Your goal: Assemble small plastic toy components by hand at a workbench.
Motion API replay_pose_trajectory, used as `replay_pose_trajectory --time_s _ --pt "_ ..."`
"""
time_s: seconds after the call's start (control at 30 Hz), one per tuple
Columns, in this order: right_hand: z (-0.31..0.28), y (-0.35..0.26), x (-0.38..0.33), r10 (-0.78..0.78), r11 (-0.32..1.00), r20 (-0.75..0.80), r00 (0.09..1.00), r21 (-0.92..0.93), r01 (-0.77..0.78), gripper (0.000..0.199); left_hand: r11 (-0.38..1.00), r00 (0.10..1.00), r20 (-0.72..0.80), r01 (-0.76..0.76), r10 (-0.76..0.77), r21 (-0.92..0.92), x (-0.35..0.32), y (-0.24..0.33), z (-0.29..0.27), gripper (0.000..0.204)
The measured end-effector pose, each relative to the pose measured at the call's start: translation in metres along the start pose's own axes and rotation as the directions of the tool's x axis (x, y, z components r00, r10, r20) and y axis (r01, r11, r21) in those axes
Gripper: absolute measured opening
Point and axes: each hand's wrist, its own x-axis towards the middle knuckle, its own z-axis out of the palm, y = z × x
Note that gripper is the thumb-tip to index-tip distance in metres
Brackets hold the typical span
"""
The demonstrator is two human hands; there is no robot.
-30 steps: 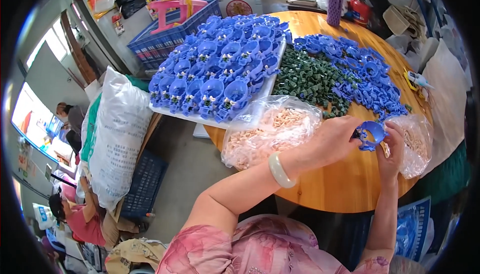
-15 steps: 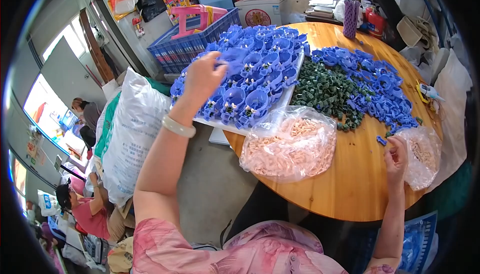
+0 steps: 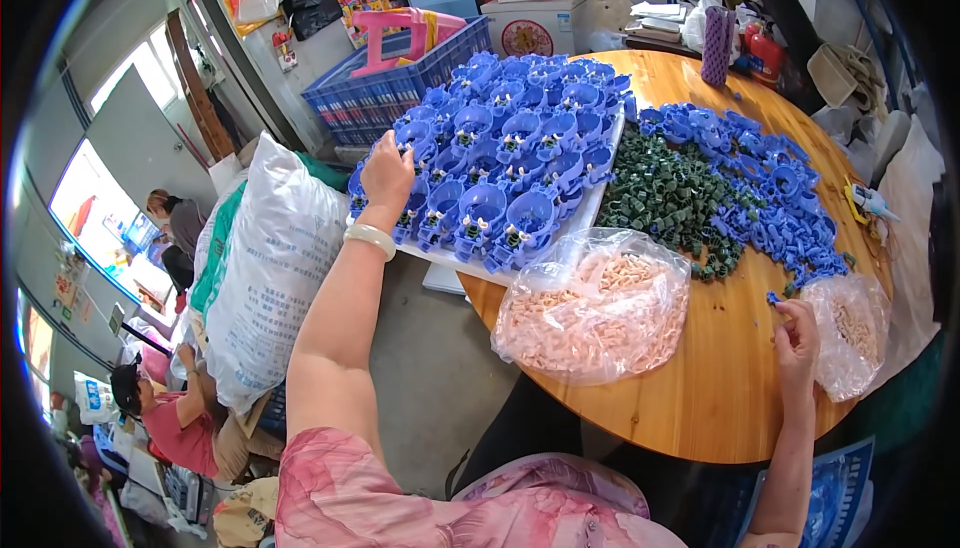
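Note:
My left hand (image 3: 388, 176), with a pale bangle at the wrist, is at the left edge of a white tray (image 3: 497, 273). Its fingers are closed on one of the blue cup-shaped plastic toys (image 3: 412, 135), partly hidden by the hand. Rows of similar blue toys (image 3: 480, 203) with small dark and pale parts fill the tray. At the table's right side, my right hand (image 3: 797, 340) pinches a small blue plastic piece (image 3: 773, 299) at its fingertips. Beside that hand lies a clear bag (image 3: 846, 328) of small peach-coloured pieces.
On the round wooden table (image 3: 640, 413) lie a larger bag of peach pieces (image 3: 595, 313), a heap of dark green parts (image 3: 660, 193) and a heap of blue parts (image 3: 775, 183). A blue crate (image 3: 365, 98) stands behind the tray. A white sack (image 3: 270, 268) is at the left.
My left hand has come down and left from above the toys to the tray's left edge with the blue toy. My right hand stays by the small bag. The whole view has shifted slightly.

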Motion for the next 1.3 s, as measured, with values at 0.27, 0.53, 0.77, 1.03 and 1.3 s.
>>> replay_pose_trajectory --time_s 0.27,0.53,0.77,1.03,1.3 --pt "0.000 0.000 -0.002 0.001 1.000 0.024 1.000 -0.007 -0.001 0.027 0.997 0.997 0.004 -0.074 0.074 0.036 -0.009 0.009 -0.001 0.044" --pt "-0.003 -0.005 -0.005 0.053 0.998 0.017 0.998 -0.036 -0.053 0.025 0.997 0.997 0.002 -0.078 0.078 -0.006 -0.009 0.018 -0.007 0.043" --pt "0.000 0.000 0.012 0.116 0.989 0.100 0.988 -0.105 -0.105 0.022 0.827 0.871 -0.152 -0.491 0.466 -0.274 -0.053 0.105 -0.067 0.034" --pt "-0.030 0.040 0.083 -0.026 0.901 0.115 0.993 -0.427 0.073 0.016 0.228 0.487 -0.086 -0.548 0.869 -0.805 -0.185 0.242 -0.115 0.030" --pt "-0.086 0.141 0.177 0.253 0.526 -0.240 0.937 -0.779 -0.341 0.029 0.001 0.182 -0.085 -0.426 0.980 -0.905 -0.236 0.318 -0.131 0.032"
